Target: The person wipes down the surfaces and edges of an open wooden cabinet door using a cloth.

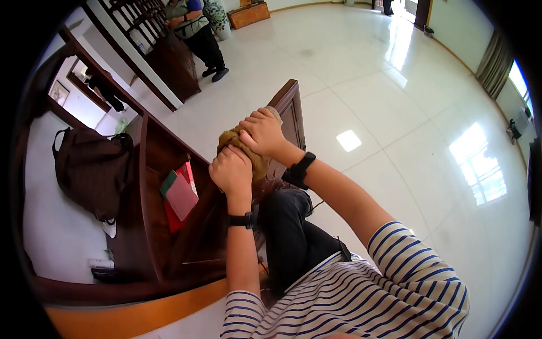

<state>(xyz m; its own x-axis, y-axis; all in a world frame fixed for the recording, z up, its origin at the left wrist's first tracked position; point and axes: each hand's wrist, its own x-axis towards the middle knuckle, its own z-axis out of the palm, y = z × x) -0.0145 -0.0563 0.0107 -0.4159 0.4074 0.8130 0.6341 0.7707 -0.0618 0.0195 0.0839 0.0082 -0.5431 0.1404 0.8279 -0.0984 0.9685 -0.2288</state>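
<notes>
A brown cloth [230, 137] is bunched between my two hands, in front of a dark carved wooden panel [292, 113]. My left hand [232, 169] grips the lower left part of the cloth, its fingers curled over it. Further up and to the right, my right hand [264, 133] is closed round the cloth's other side. A paler bit of material shows beyond the right fingers. Black bands are on both wrists. The palms and the underside of the cloth are hidden.
Left of my hands, a wooden cabinet [148, 226] holds pink, red and green papers [182, 195]. A dark bag [93, 169] lies beside it. Another person [203, 39] stands at the upper left, near a wooden box [248, 15]. Shiny floor tiles [367, 186] extend right.
</notes>
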